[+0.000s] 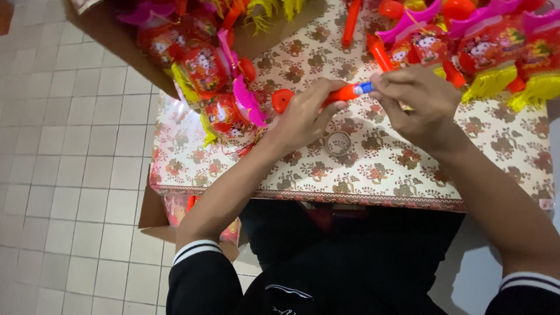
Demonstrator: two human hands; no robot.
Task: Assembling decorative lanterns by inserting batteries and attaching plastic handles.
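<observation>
My left hand [303, 114] grips an orange plastic handle [343, 93] with a round orange end at its left. A small blue piece [366, 88] sits at the handle's right tip. My right hand [417, 102] pinches that blue tip with its fingers. Both hands hover over a table covered with a floral cloth [373, 169]. A roll of clear tape [338, 143] lies on the cloth just below the hands.
Red and pink toy lanterns with yellow fringe [216, 76] fill a cardboard box [116, 41] at the table's left. More lanterns [490, 46] pile at the back right. Another orange stick [352, 23] lies at the far edge. White floor tiles [70, 175] spread to the left.
</observation>
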